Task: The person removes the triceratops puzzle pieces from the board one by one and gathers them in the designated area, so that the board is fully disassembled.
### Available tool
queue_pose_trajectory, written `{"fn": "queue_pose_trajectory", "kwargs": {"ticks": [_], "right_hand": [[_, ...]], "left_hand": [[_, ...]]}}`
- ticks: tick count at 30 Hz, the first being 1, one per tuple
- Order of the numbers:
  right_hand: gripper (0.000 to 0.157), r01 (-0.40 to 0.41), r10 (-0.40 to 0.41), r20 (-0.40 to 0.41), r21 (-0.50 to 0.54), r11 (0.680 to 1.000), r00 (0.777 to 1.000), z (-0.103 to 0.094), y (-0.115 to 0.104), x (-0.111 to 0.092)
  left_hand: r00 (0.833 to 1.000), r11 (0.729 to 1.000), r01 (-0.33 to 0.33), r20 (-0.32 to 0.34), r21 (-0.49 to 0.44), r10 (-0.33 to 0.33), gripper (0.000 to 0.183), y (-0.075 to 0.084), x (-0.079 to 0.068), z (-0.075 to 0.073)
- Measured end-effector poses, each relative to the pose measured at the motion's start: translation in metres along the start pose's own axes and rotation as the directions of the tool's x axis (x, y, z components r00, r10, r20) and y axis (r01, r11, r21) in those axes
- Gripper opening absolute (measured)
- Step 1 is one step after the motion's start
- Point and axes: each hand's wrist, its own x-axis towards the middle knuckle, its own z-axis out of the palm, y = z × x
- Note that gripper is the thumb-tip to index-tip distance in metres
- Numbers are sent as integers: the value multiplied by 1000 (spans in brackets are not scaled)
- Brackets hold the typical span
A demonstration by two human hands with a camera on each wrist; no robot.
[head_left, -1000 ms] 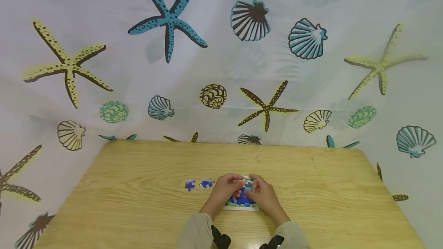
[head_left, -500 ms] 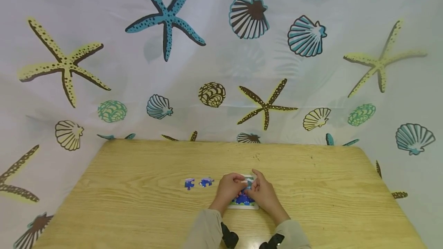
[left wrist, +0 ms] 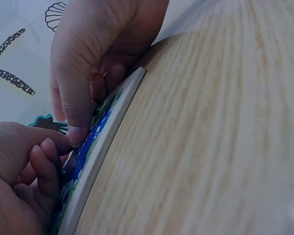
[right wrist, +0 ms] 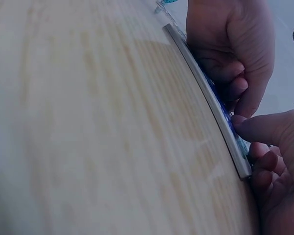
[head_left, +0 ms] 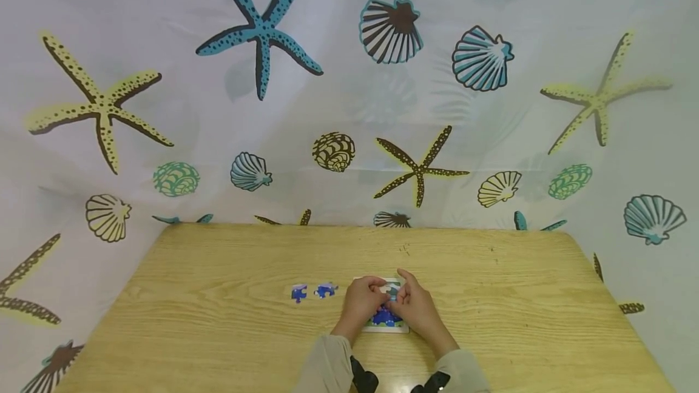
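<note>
A small jigsaw puzzle (head_left: 386, 315) in a white-edged tray, mostly blue with green at the bottom, lies on the table beneath both hands. My left hand (head_left: 363, 301) bends over its left side, fingers curled and thumb at the picture's middle. Whether a piece is between those fingers is hidden. From the right, my right hand (head_left: 417, 305) rests its thumb on the picture, index finger stretched away and other fingers loosely bent. The left wrist view shows both thumbs almost meeting over the puzzle. Left of the hands lie two loose puzzle pieces (head_left: 299, 292), (head_left: 326, 290), apart from each other.
The wooden table (head_left: 229, 332) reaches back to a pale curtain (head_left: 349, 96) printed with starfish and shells. Black wrist cameras (head_left: 364, 375) are strapped over the beige sleeves (head_left: 327, 364).
My left hand has shifted slightly right, with its fingers closer to the puzzle's middle. The right index finger has lifted and straightened. The loose pieces stay put.
</note>
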Motion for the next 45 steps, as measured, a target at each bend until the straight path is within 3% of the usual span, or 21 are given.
{"fn": "queue_pose_trajectory", "kwargs": {"ticks": [11,22,30,36,45], "right_hand": [[68,5,-5,6,2,1000,1000,0,0,-1],[68,-10,10,12,5,1000,1000,0,-1,-1],[67,7,-7,1,2,1000,1000,1,1,-2],[65,7,-7,8,5,1000,1000,1,0,-2],[65,31,-31,-5,8,999,1000,1,2,-1]], "left_hand": [[999,1000,31,-18,-3,-31,20,-2,1,1],[998,997,58,17,-48,-57,21,-3,3,-1],[1000,996,12,28,-92,-10,19,-6,3,-3],[1000,994,24,22,-110,-22,19,-3,-1,-2],[999,989,-13,-49,-148,6,17,0,-3,3]]}}
